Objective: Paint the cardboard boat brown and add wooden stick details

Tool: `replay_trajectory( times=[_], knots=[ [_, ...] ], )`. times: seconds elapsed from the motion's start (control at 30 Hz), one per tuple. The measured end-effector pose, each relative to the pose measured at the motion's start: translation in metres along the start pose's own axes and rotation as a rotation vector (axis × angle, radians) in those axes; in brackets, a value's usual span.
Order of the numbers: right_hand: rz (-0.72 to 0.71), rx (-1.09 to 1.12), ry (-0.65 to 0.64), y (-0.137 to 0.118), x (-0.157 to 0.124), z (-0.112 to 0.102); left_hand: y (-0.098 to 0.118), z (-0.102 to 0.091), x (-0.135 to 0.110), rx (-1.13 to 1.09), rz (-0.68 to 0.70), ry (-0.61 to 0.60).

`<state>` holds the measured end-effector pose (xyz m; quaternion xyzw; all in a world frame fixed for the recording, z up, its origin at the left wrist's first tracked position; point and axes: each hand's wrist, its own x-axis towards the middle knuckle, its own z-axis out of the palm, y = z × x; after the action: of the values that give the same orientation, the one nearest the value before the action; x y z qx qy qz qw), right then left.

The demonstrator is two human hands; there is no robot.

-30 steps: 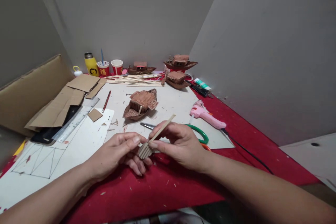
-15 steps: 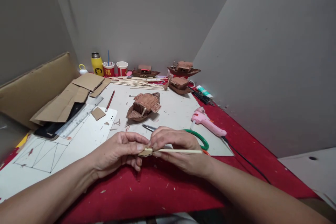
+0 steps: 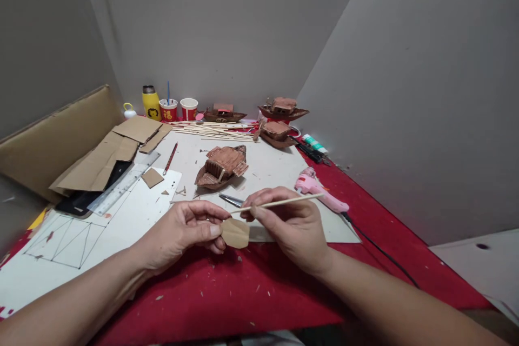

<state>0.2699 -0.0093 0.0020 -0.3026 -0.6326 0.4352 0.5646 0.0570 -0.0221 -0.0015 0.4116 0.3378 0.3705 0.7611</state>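
Observation:
Between thumb and fingers, my left hand pinches a small rounded piece of cardboard, its flat face turned toward me. My right hand grips a thin wooden stick, which slants up to the right. The stick's left end lies just above the cardboard piece, close to my left fingertips; whether it touches them I cannot tell. Just beyond my hands a brown model boat sits on the white board. Scissors lie behind my right hand, which covers their handles.
A pink glue gun with a black cord lies at the right. Cardboard sheets, a clear ruler and a pencil are at the left. Farther back are wooden sticks, paper cups, a yellow bottle and more model boats.
My right hand has risen and the stick now tilts upward, apart from the cardboard's face. The cardboard piece has turned from nearly edge-on to show its flat side. The scissors' green handle is now hidden.

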Motion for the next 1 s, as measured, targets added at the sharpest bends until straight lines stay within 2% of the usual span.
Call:
replay_trajectory(
  times=[0.07, 0.13, 0.27, 0.47, 0.7, 0.8, 0.87, 0.93, 1.0],
  knots=[
    [0.075, -0.013, 0.096, 0.001, 0.002, 0.000, 0.001, 0.001, -0.001, 0.013, 0.038, 0.053],
    [0.166, -0.002, 0.136, 0.002, 0.005, 0.001, 0.002, 0.002, -0.002, 0.022, 0.079, 0.114],
    [0.320, 0.079, 0.085, 0.004, 0.007, 0.007, 0.001, 0.002, -0.002, 0.041, 0.145, 0.192],
    [0.328, 0.174, 0.078, 0.006, 0.000, 0.012, -0.004, 0.005, 0.000, 0.100, 0.183, 0.249],
    [0.331, 0.006, 0.075, 0.000, 0.001, 0.013, -0.003, 0.013, 0.002, 0.117, 0.182, 0.298],
    [0.335, -0.042, 0.070, 0.000, 0.003, 0.015, -0.005, 0.015, 0.001, 0.279, 0.193, 0.341],
    [0.351, -0.043, 0.056, 0.001, 0.004, 0.015, -0.009, 0.014, 0.000, 0.533, 0.333, 0.394],
    [0.367, -0.045, 0.046, 0.003, 0.004, 0.016, -0.014, 0.011, -0.001, 0.860, 0.591, 0.409],
    [0.387, -0.044, 0.031, 0.004, 0.004, 0.018, -0.019, 0.008, -0.001, 1.133, 0.825, 0.354]
  ],
)
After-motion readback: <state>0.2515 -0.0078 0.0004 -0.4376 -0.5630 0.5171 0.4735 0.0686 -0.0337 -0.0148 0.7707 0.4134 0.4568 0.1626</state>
